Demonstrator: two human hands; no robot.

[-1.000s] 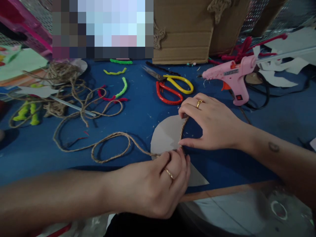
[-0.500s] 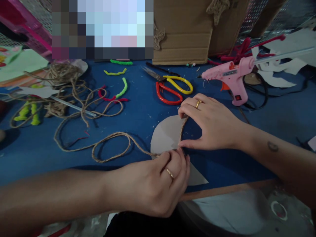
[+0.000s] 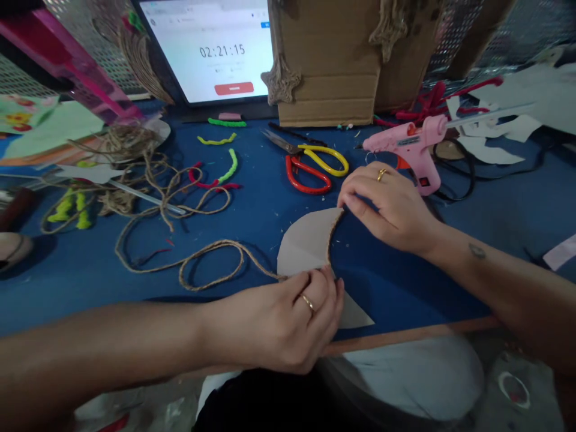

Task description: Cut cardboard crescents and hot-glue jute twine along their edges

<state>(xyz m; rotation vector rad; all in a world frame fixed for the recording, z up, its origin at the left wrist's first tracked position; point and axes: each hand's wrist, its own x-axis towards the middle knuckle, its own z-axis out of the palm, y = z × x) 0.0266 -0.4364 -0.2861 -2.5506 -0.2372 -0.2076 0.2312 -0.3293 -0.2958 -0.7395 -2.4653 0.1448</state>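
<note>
Okay, so our right hand (image 3: 387, 207) has just lifted back, its fingers curled narrow at the top tip of the card (image 3: 303, 243), mid-frame, though we can't tell if they're gripping anything. Our left hand (image 3: 274, 324) pinches the twine (image 3: 333, 237) at the card's lower edge, and those fingers hide the spot underneath.

Bright craft colours on a deep blue desk (image 3: 81, 288)
Tan braided jute twine (image 3: 211, 255) meets a pale grey paper semicircle (image 3: 306, 243); red-handled scissors (image 3: 306, 177) and yellow-handled scissors (image 3: 326, 157) lie near a pink plastic glue gun (image 3: 416, 150) with an orange trigger.
</note>
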